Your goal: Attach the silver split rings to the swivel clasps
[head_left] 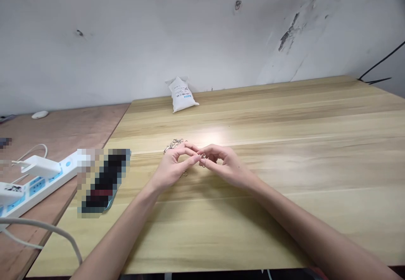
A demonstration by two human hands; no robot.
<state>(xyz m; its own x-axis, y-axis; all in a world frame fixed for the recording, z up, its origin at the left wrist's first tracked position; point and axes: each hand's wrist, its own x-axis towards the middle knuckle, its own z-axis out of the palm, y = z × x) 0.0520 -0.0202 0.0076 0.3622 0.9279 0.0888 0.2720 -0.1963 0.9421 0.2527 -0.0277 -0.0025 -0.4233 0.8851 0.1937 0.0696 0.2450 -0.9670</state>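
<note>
My left hand (177, 164) and my right hand (223, 162) meet above the wooden table, fingertips almost touching. Between them is a small silvery metal ring (203, 157), pinched by the thumb and fingers of each hand; its finer parts are too small to make out. A little heap of similar metal rings and links (172, 144) lies just beyond my left hand, which partly covers it. One single ring (185, 173) shows below the left fingers.
A white plastic packet (182, 95) with a printed label lies against the wall. To the left are a blurred-out phone (106, 181) and a white power strip (47, 189) with chargers plugged in. A white cable (60, 230) curves over the table's left edge.
</note>
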